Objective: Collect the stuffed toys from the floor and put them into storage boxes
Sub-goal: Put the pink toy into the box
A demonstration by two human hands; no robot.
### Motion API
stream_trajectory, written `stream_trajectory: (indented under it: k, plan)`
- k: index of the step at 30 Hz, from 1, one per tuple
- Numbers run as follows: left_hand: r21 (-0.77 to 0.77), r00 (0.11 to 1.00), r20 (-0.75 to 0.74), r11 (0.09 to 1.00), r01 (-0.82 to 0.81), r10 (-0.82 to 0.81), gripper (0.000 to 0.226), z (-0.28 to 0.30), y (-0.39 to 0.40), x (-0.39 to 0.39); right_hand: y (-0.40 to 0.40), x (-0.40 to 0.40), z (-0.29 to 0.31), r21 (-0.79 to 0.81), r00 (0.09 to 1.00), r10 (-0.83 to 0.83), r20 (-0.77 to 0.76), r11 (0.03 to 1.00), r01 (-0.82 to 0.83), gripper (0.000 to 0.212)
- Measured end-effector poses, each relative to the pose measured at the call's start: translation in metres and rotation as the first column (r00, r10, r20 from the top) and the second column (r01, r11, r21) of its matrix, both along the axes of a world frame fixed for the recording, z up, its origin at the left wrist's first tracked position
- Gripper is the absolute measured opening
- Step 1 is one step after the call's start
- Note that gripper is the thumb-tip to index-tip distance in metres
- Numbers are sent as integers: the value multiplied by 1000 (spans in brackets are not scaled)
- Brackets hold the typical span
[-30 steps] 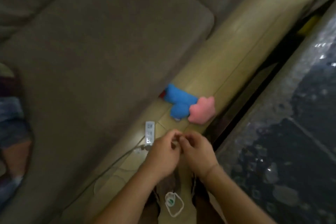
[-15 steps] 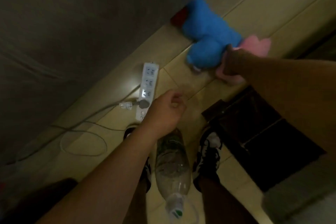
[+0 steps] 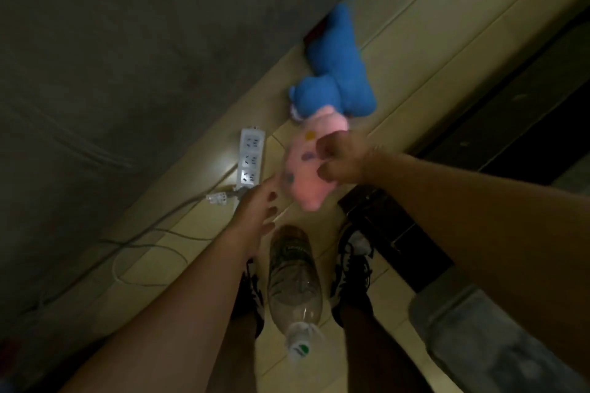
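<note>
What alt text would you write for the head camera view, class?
A person's right hand grips a pink stuffed toy above the floor, the open left hand reaching beside it. A blue stuffed toy lies by the sofa, near a power strip and plastic bottle.

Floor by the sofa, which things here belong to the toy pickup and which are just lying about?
Job:
pink stuffed toy, gripped by right hand
blue stuffed toy, on floor
left hand, reaching

Lying about:
power strip
plastic bottle
</note>
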State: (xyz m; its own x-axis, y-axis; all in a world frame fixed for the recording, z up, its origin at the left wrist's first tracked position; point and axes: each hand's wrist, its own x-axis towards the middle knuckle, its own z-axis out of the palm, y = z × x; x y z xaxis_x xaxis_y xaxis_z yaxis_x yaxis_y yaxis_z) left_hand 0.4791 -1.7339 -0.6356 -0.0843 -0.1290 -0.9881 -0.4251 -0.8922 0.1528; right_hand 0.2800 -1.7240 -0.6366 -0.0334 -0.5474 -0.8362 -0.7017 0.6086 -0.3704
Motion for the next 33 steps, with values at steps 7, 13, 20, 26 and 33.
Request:
stream_trajectory:
  k: [7,13,20,26,33]
  plan:
    - [127,830,-435,936,-327,349,62,116,-39,20,13,12,132,-316,962,54,268,948,35,19]
    - [0,849,-474,965,-264,232,97,272,-31,11,83,21,275,-286,712,-535,455,670,685,17]
    - [15,782,-619,996,-83,74,93,427,48,-21,183,74,438,-25,81,-760,645,84,996,67]
    - [-53,698,-665,949,312,-267,97,498,118,-29,320,74,517,-94,56,-741,669,-10,995,63]
    - [-446,535,-564,777,443,-629,94,562,316,-77,521,102,558,-344,-193,-800,569,-444,827,68]
